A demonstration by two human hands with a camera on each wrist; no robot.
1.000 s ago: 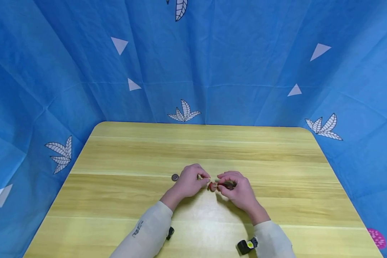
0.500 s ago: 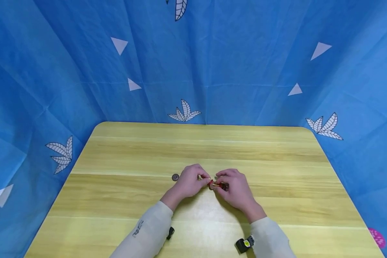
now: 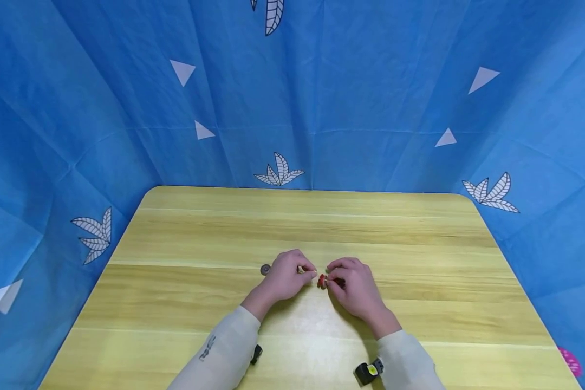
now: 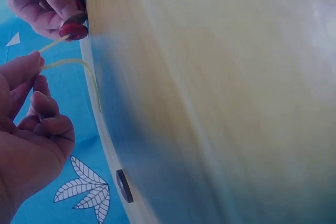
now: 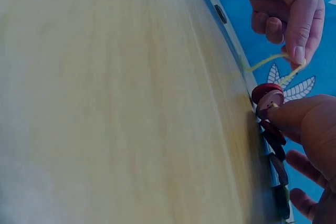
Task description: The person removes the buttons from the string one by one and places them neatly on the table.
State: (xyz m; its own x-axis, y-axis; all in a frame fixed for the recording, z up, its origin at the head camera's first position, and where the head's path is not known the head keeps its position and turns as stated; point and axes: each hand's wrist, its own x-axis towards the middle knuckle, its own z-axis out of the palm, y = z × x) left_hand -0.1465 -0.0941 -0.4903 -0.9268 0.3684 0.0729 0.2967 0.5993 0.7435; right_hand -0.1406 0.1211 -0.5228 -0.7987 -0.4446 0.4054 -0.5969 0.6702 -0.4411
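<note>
My left hand (image 3: 285,275) pinches a thin yellow cord (image 4: 67,62) between thumb and index finger; a loose end curves away from the fingertips. From that pinch the cord runs to a red button (image 5: 265,92), threaded beside a brownish-pink button (image 5: 271,103). With thumb and fingertips, my right hand (image 3: 358,284) pinches the brownish-pink button. More dark buttons (image 5: 274,145) hang in a row below it, partly behind the right fingers in the head view. The two hands are close together but apart.
One loose dark round button (image 3: 265,269) lies on the wooden table (image 3: 214,227), just left of the left hand. A blue patterned curtain (image 3: 370,81) surrounds the table's back and sides. A black wrist camera (image 3: 365,374) sits by the right sleeve.
My right hand has shifted slightly left, towards the left hand. The button between the hands has turned from face-on to nearly edge-on, showing red. My left hand has stayed almost still.
</note>
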